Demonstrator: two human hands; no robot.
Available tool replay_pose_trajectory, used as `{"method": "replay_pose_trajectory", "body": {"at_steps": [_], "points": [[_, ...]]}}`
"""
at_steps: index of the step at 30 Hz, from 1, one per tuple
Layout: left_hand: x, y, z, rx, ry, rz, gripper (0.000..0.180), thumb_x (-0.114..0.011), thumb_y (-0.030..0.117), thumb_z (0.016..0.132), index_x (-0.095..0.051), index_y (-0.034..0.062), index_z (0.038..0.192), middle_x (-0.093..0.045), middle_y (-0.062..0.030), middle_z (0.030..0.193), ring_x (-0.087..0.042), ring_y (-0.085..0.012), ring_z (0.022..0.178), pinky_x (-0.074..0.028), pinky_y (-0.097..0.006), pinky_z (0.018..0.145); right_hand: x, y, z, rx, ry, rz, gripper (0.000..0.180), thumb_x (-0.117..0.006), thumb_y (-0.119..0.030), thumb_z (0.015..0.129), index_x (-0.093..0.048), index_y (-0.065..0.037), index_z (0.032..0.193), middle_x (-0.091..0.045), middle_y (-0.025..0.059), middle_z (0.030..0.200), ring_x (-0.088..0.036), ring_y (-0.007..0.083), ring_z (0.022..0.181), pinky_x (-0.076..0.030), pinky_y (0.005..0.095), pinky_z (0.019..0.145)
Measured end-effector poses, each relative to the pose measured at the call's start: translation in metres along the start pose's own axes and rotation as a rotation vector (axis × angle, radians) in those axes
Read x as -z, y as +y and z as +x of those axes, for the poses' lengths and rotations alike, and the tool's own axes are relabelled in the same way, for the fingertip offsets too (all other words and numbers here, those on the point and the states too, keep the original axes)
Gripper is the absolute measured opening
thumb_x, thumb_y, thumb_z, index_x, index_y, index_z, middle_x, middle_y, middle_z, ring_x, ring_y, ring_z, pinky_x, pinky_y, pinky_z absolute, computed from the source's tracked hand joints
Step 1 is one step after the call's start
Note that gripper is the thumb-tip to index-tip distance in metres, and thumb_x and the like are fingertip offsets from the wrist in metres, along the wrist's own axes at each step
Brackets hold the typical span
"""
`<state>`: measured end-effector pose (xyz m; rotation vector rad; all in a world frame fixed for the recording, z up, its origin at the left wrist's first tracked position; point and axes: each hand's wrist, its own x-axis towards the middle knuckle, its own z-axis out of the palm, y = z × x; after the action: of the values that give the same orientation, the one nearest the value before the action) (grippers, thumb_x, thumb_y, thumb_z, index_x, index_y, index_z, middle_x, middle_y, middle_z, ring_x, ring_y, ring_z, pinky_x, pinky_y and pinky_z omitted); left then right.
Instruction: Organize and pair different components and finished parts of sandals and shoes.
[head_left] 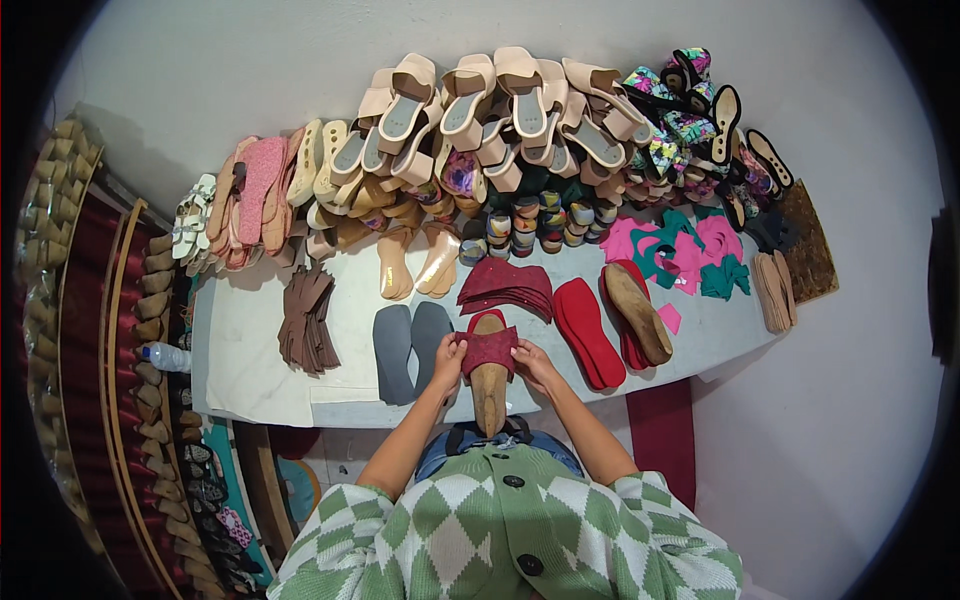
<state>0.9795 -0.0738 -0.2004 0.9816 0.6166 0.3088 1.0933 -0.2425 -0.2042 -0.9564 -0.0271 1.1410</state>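
Note:
A brown shoe last (490, 396) points away from me at the table's front edge, its heel end close to my body. A bit of red sole shows at its toe. Across the last lies a dark red shoe upper (487, 350). My left hand (449, 362) pinches the upper's left end, and my right hand (532, 364) pinches its right end. Just left of the last are grey soles (394, 350). Beyond it is a stack of dark red uppers (508, 287). Red soles (588, 335) lie to the right, beside another shoe last (638, 312) resting on a red sole.
Heeled sandals (525, 100) are piled along the table's back by the wall. Brown strips (308, 318) and beige insoles (396, 263) lie at left. Pink and teal pieces (680, 250) and tan soles (775, 290) lie at right. Shelves of lasts (155, 330) stand beside the table.

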Motion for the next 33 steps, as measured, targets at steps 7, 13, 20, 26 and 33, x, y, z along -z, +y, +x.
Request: {"method": "replay_pose_trajectory", "body": {"at_steps": [7,13,20,26,33], "points": [[0.001,-0.001,0.001,0.044,0.006,0.008,0.025,-0.048,0.013,0.092,-0.041,0.0013,0.113,-0.058,-0.0096,0.102,-0.057,-0.015,0.091,-0.045,-0.027,0.083,0.0,0.0,0.001,-0.003,0.024,-0.027,0.03,-0.054,-0.013,0.088,-0.045,-0.004,0.116,-0.058,0.0077,0.106,-0.057,0.0175,0.095,-0.044,0.0327,0.085],[-0.003,-0.002,0.004,0.105,-0.021,-0.05,0.023,-0.049,0.014,0.092,-0.043,0.0017,0.11,-0.058,-0.0091,0.102,-0.057,-0.015,0.091,-0.045,-0.026,0.083,-0.002,-0.001,-0.006,-0.035,0.061,-0.003,0.026,-0.053,-0.015,0.089,-0.048,-0.009,0.114,-0.059,0.0026,0.105,-0.056,0.0144,0.095,-0.044,0.0296,0.082],[-0.012,0.027,0.008,-0.002,-0.061,-0.11,0.02,-0.05,0.009,0.091,-0.044,0.0024,0.109,-0.058,-0.0086,0.103,-0.055,-0.0145,0.096,-0.043,-0.025,0.085,-0.035,-0.031,-0.009,0.115,0.073,-0.019,0.026,-0.055,-0.016,0.088,-0.048,-0.011,0.113,-0.059,0.0005,0.104,-0.055,0.0118,0.095,-0.042,0.0285,0.082],[-0.044,0.086,0.039,-0.149,-0.172,0.026,0.021,-0.052,0.001,0.087,-0.044,0.0028,0.107,-0.056,-0.006,0.104,-0.051,-0.0125,0.1,-0.04,-0.024,0.089,-0.033,-0.083,0.022,0.347,0.026,-0.142,0.023,-0.055,-0.006,0.086,-0.048,-0.005,0.108,-0.056,0.0054,0.107,-0.054,0.0134,0.099,-0.041,0.027,0.088],[-0.037,0.116,0.037,-0.31,-0.467,0.283,0.018,-0.051,-0.008,0.078,-0.044,0.0052,0.088,-0.058,-0.0051,0.092,-0.054,-0.0124,0.088,-0.042,-0.026,0.079,-0.041,-0.099,0.017,0.61,-0.134,-0.257,0.017,-0.055,0.003,0.082,-0.045,-0.007,0.092,-0.054,0.0055,0.1,-0.054,0.0158,0.098,-0.04,0.0268,0.089]]}}
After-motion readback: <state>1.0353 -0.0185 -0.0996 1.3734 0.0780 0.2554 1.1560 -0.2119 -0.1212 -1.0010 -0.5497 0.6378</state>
